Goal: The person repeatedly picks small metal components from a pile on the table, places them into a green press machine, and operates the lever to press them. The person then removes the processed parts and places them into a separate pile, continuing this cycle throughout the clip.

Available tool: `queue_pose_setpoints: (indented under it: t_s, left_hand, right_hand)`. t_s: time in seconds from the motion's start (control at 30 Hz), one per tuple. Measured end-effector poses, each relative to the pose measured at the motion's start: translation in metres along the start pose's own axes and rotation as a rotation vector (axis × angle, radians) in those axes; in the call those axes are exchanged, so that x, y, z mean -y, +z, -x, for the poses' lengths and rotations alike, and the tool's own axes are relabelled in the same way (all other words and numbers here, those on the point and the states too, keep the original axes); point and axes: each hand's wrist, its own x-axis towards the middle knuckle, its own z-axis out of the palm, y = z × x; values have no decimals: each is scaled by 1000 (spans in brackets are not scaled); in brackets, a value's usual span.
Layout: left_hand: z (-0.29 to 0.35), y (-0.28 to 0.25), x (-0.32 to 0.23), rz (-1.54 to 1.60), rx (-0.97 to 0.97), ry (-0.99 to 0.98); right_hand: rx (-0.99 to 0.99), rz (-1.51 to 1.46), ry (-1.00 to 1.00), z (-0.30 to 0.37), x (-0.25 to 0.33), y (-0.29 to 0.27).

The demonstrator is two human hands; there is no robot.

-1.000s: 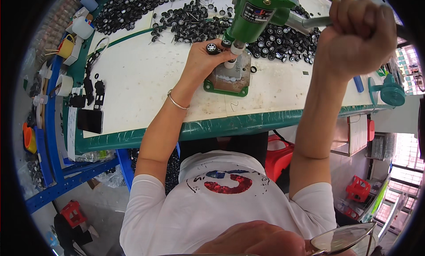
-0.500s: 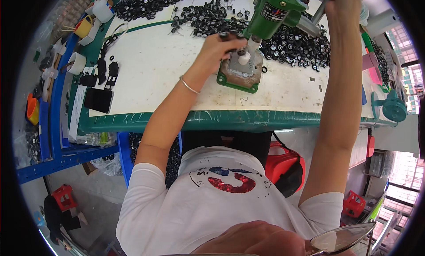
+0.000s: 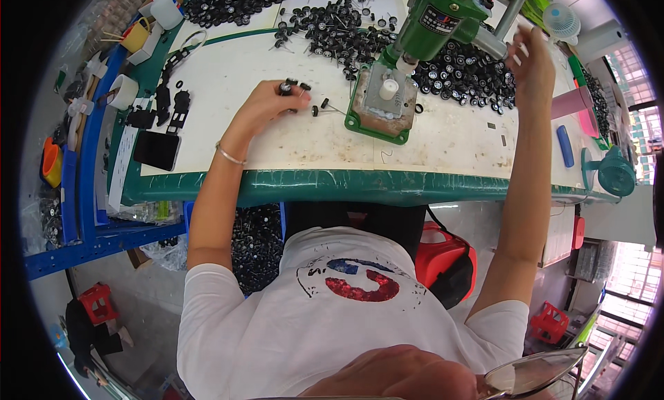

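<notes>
My left hand is over the left middle of the table, its fingers closed round small black wheels on thin metal axles. Just right of it, more black wheels on an axle lie by the press base. A green hand press stands at the far middle, with a white round post on its metal plate. My right hand is raised to the right of the press, fingers apart and holding nothing. It is nearest to the grey press lever, below it.
Heaps of black wheels lie behind and right of the press, with wheels on axles behind it. A black phone and flat black plastic parts are at the left. A green fan stands at the right edge.
My left hand has moved left, away from the press post, with wheels in it. My right hand has let go of the lever and come down. Wheels on an axle now show beside the base.
</notes>
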Motion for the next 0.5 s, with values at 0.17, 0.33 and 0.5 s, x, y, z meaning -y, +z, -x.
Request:
queue_pose_setpoints:
  t_s: [0.17, 0.33, 0.5]
  left_hand:
    - [8, 17, 7, -293, -78, 98]
    - [-9, 29, 16, -562, -248, 93]
    - [-10, 33, 26, -104, -270, 213]
  right_hand:
    - [83, 213, 151, 47, -57, -36]
    - [243, 697, -44, 69, -113, -26]
    - [245, 1097, -221, 85, -134, -9]
